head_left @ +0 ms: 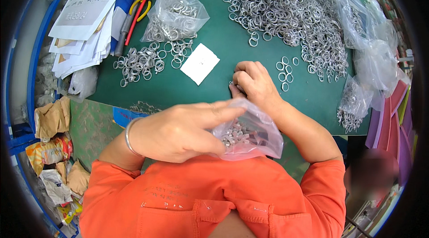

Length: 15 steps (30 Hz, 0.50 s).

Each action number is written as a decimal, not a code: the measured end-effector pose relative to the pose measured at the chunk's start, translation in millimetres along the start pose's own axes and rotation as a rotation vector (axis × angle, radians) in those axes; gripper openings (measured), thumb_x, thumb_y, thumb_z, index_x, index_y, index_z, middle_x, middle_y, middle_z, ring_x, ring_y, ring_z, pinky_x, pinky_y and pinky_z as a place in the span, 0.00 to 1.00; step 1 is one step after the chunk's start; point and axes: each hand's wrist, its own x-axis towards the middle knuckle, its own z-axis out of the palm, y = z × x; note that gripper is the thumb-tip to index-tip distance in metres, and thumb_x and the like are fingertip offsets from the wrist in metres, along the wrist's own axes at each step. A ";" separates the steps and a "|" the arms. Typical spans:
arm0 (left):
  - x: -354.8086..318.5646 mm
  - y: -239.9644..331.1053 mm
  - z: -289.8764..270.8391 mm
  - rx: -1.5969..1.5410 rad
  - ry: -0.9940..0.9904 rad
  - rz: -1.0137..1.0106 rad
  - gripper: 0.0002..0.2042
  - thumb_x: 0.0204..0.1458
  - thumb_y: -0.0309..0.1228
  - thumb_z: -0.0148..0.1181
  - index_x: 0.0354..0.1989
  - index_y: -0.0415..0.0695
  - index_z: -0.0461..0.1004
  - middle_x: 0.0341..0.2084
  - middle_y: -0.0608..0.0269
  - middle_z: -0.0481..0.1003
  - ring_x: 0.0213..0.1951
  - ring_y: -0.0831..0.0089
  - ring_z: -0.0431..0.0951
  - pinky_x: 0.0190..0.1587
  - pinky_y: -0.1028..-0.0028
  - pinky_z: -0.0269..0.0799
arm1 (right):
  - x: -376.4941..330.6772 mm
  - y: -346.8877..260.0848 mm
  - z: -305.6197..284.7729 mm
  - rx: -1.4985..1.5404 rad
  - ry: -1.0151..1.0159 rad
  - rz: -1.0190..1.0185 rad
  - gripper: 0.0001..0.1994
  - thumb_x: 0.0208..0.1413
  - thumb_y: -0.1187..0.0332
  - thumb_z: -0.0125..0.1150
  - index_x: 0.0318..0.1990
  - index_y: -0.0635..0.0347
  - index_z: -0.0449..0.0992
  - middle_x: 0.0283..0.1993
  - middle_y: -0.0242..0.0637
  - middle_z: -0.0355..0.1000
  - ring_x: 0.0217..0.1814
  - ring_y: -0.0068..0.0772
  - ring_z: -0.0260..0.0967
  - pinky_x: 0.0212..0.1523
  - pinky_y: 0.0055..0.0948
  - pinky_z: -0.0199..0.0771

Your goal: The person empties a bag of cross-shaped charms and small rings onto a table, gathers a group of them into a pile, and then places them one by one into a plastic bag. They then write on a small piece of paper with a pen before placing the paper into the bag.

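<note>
In front of my chest, my left hand (181, 130) grips the rim of a clear plastic bag (268, 142), which hangs open. Small silvery metal pieces (236, 134) lie inside it. Just beyond the bag, my right hand (254, 84) rests on the green tabletop with its fingers curled and closed. A tiny bit of metal shows at its fingertips, too small to name. To the right of that hand lie several loose metal rings (284, 72). A white square card (200, 63) is flat on the table to its left.
A large heap of metal rings (286, 12) covers the back right. A smaller ring pile (138, 63) sits at left beside a filled plastic bag (172, 19). Red-handled pliers (136, 19) and stacked papers (85, 10) lie farther left. More bags (377, 63) line the right edge.
</note>
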 end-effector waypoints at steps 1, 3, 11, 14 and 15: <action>5.3 5.7 -11.7 -0.009 0.020 -0.007 0.07 0.38 0.24 0.65 0.29 0.43 0.81 0.55 0.34 0.67 0.57 0.42 0.69 0.55 0.61 0.68 | 0.0 1.0 0.3 -0.011 -0.008 -0.004 0.13 0.44 0.71 0.62 0.39 0.57 0.70 0.41 0.44 0.67 0.39 0.47 0.63 0.40 0.41 0.63; 11.1 15.5 -21.8 -0.151 0.156 -0.085 0.07 0.39 0.24 0.65 0.30 0.42 0.82 0.55 0.30 0.66 0.58 0.43 0.68 0.58 0.60 0.65 | 0.4 2.6 -1.0 0.130 -0.137 0.134 0.12 0.49 0.69 0.62 0.41 0.59 0.72 0.42 0.45 0.68 0.41 0.48 0.65 0.40 0.40 0.66; 49.4 -16.3 -30.9 0.253 0.618 0.006 0.08 0.39 0.17 0.65 0.31 0.36 0.78 0.59 0.35 0.64 0.60 0.54 0.68 0.54 0.69 0.67 | 11.8 -7.3 -7.8 -0.135 0.115 0.017 0.12 0.45 0.68 0.65 0.19 0.58 0.67 0.22 0.38 0.62 0.25 0.42 0.63 0.27 0.39 0.65; 43.7 -56.0 -13.4 0.496 0.533 -0.172 0.09 0.39 0.20 0.68 0.32 0.41 0.79 0.58 0.39 0.65 0.58 0.52 0.69 0.56 0.69 0.65 | 5.9 -3.1 -10.9 -0.021 0.194 0.140 0.12 0.46 0.71 0.64 0.19 0.59 0.66 0.22 0.40 0.63 0.25 0.42 0.64 0.26 0.36 0.65; 41.1 -57.4 -11.5 0.501 0.531 -0.192 0.09 0.40 0.20 0.67 0.32 0.41 0.79 0.58 0.38 0.65 0.58 0.51 0.69 0.56 0.68 0.65 | 5.1 -0.2 -11.6 0.042 0.224 0.190 0.12 0.46 0.72 0.64 0.19 0.59 0.66 0.22 0.40 0.63 0.25 0.43 0.64 0.25 0.35 0.65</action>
